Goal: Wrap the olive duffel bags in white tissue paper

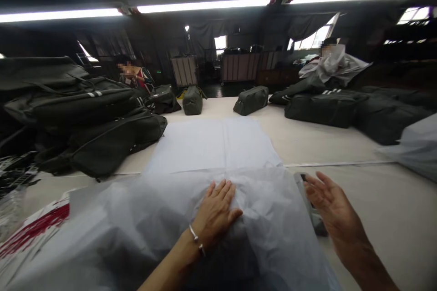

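A large translucent plastic bag (136, 218) spreads across the table in front of me, with something dark showing faintly through its lower part. My left hand (218, 211) lies on it palm down, fingers stretched out, with a bracelet at the wrist. To the right of the bag my right hand (336, 213) is raised with its fingers apart and slightly curled, holding nothing visible. Partly hidden behind those fingers is a grey object (319, 225) whose kind I cannot make out. Beyond the bag, pale plastic sheets (208, 145) lie flat on the table.
Dark green bags (102, 113) are heaped at the left, with more dark bags (321, 109) at the right. Two smaller bags (251, 100) stand at the far edge. Red cords (37, 227) lie at lower left. One person (139, 77) is far left; another is behind plastic (334, 66).
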### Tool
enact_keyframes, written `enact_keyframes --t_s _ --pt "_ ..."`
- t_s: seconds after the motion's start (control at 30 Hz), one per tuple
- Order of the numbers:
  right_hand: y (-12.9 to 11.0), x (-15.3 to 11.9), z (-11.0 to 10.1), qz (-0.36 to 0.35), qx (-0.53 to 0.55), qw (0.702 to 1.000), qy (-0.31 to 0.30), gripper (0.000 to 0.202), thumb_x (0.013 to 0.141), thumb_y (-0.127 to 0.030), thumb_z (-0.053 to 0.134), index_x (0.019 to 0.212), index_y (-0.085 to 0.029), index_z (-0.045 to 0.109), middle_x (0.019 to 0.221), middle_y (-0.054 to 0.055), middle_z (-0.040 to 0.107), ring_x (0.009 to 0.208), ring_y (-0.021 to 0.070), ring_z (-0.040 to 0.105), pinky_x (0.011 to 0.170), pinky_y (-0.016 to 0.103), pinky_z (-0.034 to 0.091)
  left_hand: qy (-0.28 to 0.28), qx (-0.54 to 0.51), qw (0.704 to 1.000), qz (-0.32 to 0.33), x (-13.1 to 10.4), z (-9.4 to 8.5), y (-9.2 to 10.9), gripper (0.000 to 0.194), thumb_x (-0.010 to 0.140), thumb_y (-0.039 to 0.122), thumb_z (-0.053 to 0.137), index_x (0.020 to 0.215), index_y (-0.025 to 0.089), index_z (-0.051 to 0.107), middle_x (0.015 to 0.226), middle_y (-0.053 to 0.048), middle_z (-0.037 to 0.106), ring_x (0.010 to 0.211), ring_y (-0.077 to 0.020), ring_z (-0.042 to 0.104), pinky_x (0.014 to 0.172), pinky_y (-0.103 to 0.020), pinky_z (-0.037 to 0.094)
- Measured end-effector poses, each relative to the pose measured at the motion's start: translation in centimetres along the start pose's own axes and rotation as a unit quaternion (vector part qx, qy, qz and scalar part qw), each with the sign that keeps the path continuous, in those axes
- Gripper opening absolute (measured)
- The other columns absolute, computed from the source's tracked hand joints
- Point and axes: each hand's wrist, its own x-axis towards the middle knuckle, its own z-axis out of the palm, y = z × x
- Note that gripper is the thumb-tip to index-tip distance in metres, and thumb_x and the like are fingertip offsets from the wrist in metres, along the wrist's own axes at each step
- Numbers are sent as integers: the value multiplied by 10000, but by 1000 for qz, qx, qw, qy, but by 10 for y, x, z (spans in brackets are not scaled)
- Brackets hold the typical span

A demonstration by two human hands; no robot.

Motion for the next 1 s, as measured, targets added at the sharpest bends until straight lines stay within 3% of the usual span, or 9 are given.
enact_keyframes --t_s 0.07,0.2,0.43,0.67,0.77,0.83,0.9,0.97,1.0 --pt "22 -12 -28 49 -62 997 25 921 614 -660 763 1346 -202 442 1332 165 538 1213 335 520 970 441 492 -2 -3 1000 -2 1 1 2 628 960 550 380 1421 124 390 1489 -117 380 1403 -261 309 1169 -517 260" --pt "42 -36 -37 196 -47 974 -102 625 617 -615 770 1020 -151 655 952 101 705 888 293 664 754 364 563 7 -9 1000 -5 3 6 3 639 955 550 395 1423 115 389 1485 -139 379 1400 -270 317 1166 -517 256" --pt "38 -17 -13 42 -169 984 -47 473 650 -650 658 726 -185 617 547 -39 547 479 137 508 461 251 425 10 -31 999 -4 3 8 1 629 954 523 427 1437 125 364 1490 -136 379 1412 -262 291 1174 -512 224" --pt "79 13 -66 71 -151 986 6 615 606 -705 596 850 -142 640 636 32 638 530 198 582 463 298 497 2 -92 996 -8 -1 -1 -3 636 947 554 408 1416 126 388 1483 -145 397 1414 -271 286 1178 -526 196" --pt "70 5 -67 -59 -214 975 9 511 749 -635 586 978 -185 660 888 81 715 776 255 681 619 327 578 6 -152 988 -25 -5 -4 -6 603 978 525 331 1442 140 338 1502 -119 378 1419 -230 280 1199 -488 159" --pt "55 -9 -48 -283 -263 918 -87 310 867 -464 574 1071 -247 663 1052 52 704 975 240 660 794 327 574 11 -187 981 -44 -7 -7 -6 559 997 481 281 1454 161 315 1513 -97 365 1420 -207 279 1207 -463 147" --pt "39 -25 -19 -503 -262 796 -210 276 904 -269 556 1170 -259 628 1158 20 672 1132 219 592 1034 368 458 15 -211 975 -68 -8 -10 -6 516 1002 418 277 1455 175 314 1511 -78 372 1416 -196 287 1213 -445 143" --pt "28 -37 10 -605 -262 707 -257 341 897 -168 551 1235 -206 585 1253 27 625 1263 232 488 1176 432 260 21 -233 969 -78 -8 -12 -5 488 988 342 306 1447 178 328 1509 -67 377 1413 -188 292 1217 -425 146" --pt "25 -40 23 -617 -270 692 -261 350 898 -155 556 1247 -180 571 1287 37 603 1307 244 438 1200 462 185 28 -247 965 -79 -8 -12 -5 482 976 302 321 1441 177 338 1511 -65 373 1413 -182 293 1218 -412 157"
